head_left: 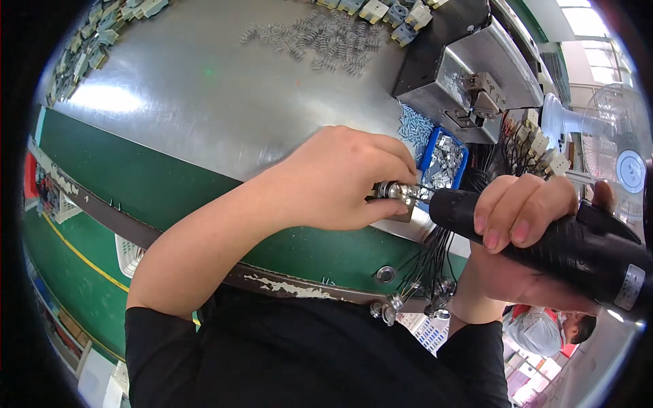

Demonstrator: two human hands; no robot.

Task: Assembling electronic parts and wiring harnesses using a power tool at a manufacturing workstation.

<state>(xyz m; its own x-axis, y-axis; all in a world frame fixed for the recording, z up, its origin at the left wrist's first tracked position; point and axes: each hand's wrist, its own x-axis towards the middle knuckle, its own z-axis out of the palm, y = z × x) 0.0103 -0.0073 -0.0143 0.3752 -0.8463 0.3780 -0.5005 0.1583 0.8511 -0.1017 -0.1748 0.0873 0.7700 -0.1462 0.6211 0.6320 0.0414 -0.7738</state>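
My left hand (343, 177) pinches a small, round, shiny metal part (389, 190) between thumb and fingers, just above the near edge of the bench. A small brownish block (406, 215) shows beneath the thumb; the fingers hide much of the part. From the right, my right hand (524, 211) is wrapped round a black electric screwdriver (578, 255), held almost level. Its bit points left at the metal part; whether the tip touches a screw is too small to tell.
Beyond my hands lie a blue tray (464, 163) of metal pieces, bluish screws (413, 127) and a metal fixture (469, 88). Springs (326, 41) are heaped at the back. Black wires with round metal ends (435, 265) hang over the near edge. A person (537, 330) is at lower right.
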